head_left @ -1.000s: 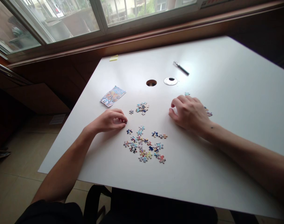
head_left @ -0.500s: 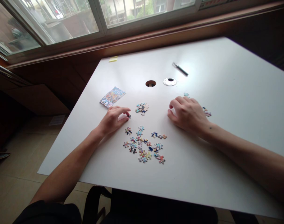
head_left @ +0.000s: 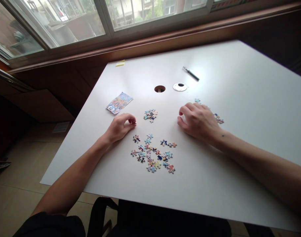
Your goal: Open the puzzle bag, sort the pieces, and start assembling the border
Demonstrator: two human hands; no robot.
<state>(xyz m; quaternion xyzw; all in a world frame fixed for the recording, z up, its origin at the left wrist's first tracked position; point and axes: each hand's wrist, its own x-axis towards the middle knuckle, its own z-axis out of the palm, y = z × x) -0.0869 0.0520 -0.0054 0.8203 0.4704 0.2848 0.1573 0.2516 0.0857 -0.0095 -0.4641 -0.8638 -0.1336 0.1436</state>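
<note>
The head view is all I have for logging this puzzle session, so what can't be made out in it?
- Piece in the left hand: only a dark sliver shows past the fingertips.
- Under the right hand: hidden by the hand.
- Loose pieces: prints too small.
- Picture card: too small.

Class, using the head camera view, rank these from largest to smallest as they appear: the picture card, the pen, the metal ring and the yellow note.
1. Picture card
2. Pen
3. Metal ring
4. Yellow note

The note lies farthest away, so its true size is unsure.
</note>
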